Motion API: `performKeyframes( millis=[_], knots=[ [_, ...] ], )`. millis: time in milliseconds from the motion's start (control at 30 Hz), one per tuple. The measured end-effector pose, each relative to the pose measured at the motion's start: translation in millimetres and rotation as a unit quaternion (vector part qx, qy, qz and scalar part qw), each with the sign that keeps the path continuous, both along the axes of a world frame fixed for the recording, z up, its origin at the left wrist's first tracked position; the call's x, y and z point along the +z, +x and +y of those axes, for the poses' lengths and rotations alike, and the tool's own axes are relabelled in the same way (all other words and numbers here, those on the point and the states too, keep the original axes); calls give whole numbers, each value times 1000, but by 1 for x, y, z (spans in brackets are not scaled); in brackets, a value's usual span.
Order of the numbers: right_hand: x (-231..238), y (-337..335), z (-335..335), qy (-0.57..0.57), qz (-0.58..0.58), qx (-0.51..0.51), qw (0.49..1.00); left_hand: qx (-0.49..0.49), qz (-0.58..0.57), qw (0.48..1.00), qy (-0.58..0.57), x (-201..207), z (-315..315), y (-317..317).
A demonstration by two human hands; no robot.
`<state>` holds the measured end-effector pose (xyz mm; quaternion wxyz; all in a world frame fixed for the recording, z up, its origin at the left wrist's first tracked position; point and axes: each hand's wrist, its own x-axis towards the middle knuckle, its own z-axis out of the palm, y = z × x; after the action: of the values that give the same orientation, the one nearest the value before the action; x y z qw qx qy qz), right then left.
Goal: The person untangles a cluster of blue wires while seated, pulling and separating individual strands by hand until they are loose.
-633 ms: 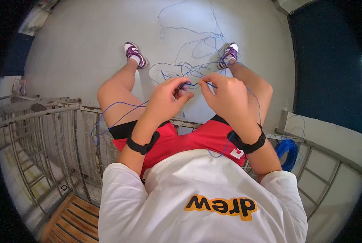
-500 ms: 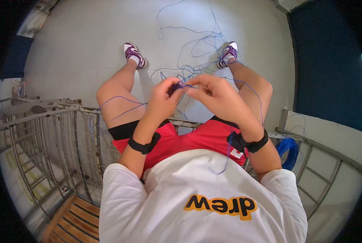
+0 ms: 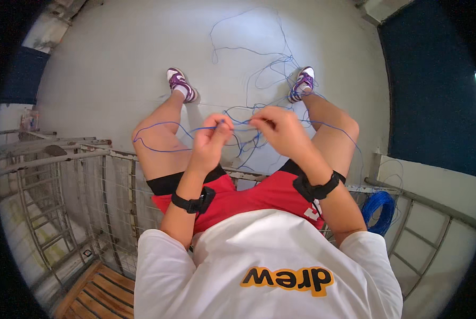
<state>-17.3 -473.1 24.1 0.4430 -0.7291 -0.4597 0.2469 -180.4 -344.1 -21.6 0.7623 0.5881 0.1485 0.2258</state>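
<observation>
Thin blue wire (image 3: pixel 161 124) runs across between my hands above my thighs. My left hand (image 3: pixel 212 139) pinches strands of it between thumb and fingertips. A loop sticks out to the left over my left thigh. A short way to the right, my right hand (image 3: pixel 283 128) has its thumb and fingers closed on strands too, and a few of them span the gap between the hands. From the right hand, one strand arches over my right knee. Beneath and beyond the hands hangs a loose tangle, partly hidden by them.
More loose wire lies on the pale floor (image 3: pixel 126 48) and around my right shoe (image 3: pixel 303 82). A blue wire coil (image 3: pixel 379 211) hangs on the metal rail at the right. Metal racks (image 3: pixel 41 186) and a wooden slatted seat (image 3: pixel 102 292) are at the left.
My hands have moved apart, the left staying left and the right shifting slightly right. Strands now show stretched between them. The loop over my left thigh looks wider.
</observation>
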Motion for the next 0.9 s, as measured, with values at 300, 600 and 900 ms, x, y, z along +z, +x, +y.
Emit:
performKeyframes(
  millis=[300,600,900],
  knots=[
    [-15,45,-38,-170,-25,-88,981,159,-28,980,-116,10,35,-6],
    [18,-21,-12,10,-78,37,996,47,50,997,-42,7,-9,25],
    [7,-18,-13,138,-137,0,981,116,68,990,-51,3,4,24]
  ],
)
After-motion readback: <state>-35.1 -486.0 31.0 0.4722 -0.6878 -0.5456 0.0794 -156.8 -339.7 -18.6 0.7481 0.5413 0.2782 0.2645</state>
